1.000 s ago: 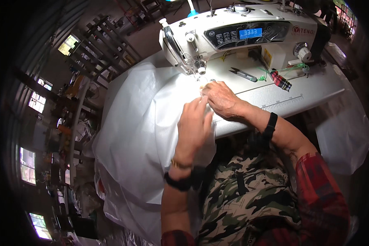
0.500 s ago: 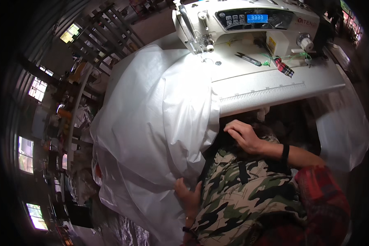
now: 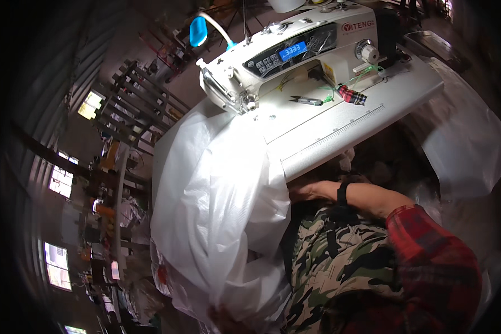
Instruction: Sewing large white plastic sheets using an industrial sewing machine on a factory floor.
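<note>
A large white sheet of woven-looking material (image 3: 206, 195) drapes off the sewing table's left end, its upper part lying by the needle of a white sewing machine (image 3: 348, 47). My right hand (image 3: 303, 192) reaches under the table's front edge to the sheet's right side; its fingers are hidden. Low in the picture, my left hand (image 3: 222, 320) is against the sheet's lower part, dark and smeared, so its grip does not show. On the machine bed lie thread snips (image 3: 307, 101) and, beside them, a red-and-black plaid cloth scrap (image 3: 352, 95).
The table's front edge (image 3: 367, 125) runs just above my right forearm. A translucent white sheet (image 3: 467, 145) hangs at the right end. A blue-headed lamp (image 3: 198, 32) stands behind the machine. Dark racks (image 3: 145, 100) are at the far left.
The view has turned, so the machine sits further left and tilted. My right hand has moved left to the sheet's edge. My left hand has gone lower along the sheet.
</note>
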Demonstrator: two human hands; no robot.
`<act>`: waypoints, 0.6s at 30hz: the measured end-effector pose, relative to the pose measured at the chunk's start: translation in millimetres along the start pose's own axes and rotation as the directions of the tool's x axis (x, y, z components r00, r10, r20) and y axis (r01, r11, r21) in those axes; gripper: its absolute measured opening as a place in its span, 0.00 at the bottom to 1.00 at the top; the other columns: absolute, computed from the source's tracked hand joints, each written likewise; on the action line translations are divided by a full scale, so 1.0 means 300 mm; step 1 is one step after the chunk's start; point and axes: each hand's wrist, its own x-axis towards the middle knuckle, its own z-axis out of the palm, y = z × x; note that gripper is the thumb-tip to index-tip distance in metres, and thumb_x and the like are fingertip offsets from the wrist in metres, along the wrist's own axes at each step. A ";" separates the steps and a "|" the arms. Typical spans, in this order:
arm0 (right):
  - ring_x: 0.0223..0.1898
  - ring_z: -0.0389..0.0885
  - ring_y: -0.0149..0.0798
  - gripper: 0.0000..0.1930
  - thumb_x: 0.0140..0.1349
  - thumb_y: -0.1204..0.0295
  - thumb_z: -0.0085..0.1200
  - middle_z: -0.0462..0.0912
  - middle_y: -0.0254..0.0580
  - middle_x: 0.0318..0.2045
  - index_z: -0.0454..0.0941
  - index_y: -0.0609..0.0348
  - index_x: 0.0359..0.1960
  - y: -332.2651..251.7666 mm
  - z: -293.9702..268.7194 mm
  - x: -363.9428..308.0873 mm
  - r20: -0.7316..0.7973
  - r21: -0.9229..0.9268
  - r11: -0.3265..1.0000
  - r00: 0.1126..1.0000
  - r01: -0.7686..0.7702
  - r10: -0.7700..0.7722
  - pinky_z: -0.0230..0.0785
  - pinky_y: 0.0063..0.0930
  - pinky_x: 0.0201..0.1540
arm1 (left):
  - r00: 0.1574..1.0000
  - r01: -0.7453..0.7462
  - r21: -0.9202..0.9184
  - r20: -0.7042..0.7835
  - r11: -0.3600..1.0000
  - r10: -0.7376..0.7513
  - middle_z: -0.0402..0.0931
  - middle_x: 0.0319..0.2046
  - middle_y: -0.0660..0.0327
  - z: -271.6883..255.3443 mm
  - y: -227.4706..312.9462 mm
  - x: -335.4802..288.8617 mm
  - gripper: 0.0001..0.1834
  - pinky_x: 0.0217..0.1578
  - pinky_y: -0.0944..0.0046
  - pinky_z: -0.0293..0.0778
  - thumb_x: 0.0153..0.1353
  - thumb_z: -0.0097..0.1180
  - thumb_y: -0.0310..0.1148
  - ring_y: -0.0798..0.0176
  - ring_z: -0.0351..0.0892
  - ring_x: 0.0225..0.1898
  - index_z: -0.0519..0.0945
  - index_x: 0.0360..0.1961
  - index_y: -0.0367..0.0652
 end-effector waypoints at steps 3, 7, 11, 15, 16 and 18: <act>0.58 0.73 0.40 0.21 0.67 0.68 0.49 0.80 0.45 0.52 0.72 0.65 0.59 -0.096 0.198 0.153 -0.026 -0.034 0.995 0.995 0.092 -0.093 0.67 0.37 0.59 | 0.972 -0.226 0.127 -0.035 0.966 0.232 0.64 0.61 0.32 -0.030 0.289 0.092 0.26 0.63 0.46 0.61 0.65 0.57 0.43 0.36 0.69 0.59 0.75 0.56 0.32; 0.56 0.74 0.39 0.20 0.67 0.68 0.49 0.80 0.45 0.52 0.73 0.65 0.58 -0.031 0.423 0.179 -0.042 -0.074 0.982 0.983 0.173 -0.177 0.68 0.36 0.57 | 0.897 -0.423 0.257 -0.020 0.869 0.442 0.70 0.54 0.46 0.011 0.461 0.292 0.29 0.61 0.53 0.65 0.70 0.44 0.46 0.47 0.69 0.60 0.68 0.61 0.32; 0.54 0.75 0.38 0.19 0.67 0.68 0.49 0.80 0.44 0.51 0.73 0.64 0.57 -0.091 0.450 0.050 -0.070 -0.136 0.956 0.960 0.259 -0.270 0.69 0.35 0.55 | 0.667 -0.738 0.445 0.364 0.508 0.650 0.70 0.53 0.50 -0.060 0.276 0.477 0.24 0.57 0.58 0.66 0.69 0.48 0.38 0.54 0.70 0.55 0.68 0.60 0.31; 0.53 0.76 0.37 0.19 0.67 0.68 0.49 0.80 0.44 0.50 0.74 0.63 0.56 -0.102 0.434 -0.127 -0.093 -0.199 0.926 0.934 0.321 -0.344 0.70 0.34 0.53 | 0.991 -0.102 0.015 0.087 0.995 0.101 0.70 0.47 0.55 0.063 0.260 0.468 0.18 0.53 0.63 0.65 0.69 0.50 0.37 0.62 0.68 0.50 0.71 0.52 0.34; 0.52 0.76 0.37 0.19 0.67 0.68 0.49 0.80 0.44 0.50 0.74 0.63 0.56 -0.130 0.468 -0.123 -0.102 -0.214 0.917 0.926 0.336 -0.363 0.70 0.33 0.53 | 0.991 -0.101 0.014 0.089 0.995 0.099 0.70 0.47 0.55 0.085 0.276 0.452 0.18 0.53 0.63 0.65 0.69 0.50 0.37 0.62 0.68 0.50 0.71 0.52 0.34; 0.52 0.77 0.37 0.18 0.67 0.68 0.49 0.81 0.44 0.50 0.74 0.63 0.56 -0.131 0.566 -0.106 -0.114 -0.239 0.902 0.912 0.361 -0.395 0.71 0.33 0.52 | 0.974 0.006 -0.280 0.220 0.960 0.058 0.70 0.47 0.56 0.108 0.283 0.423 0.16 0.52 0.63 0.65 0.69 0.50 0.36 0.63 0.68 0.49 0.72 0.50 0.34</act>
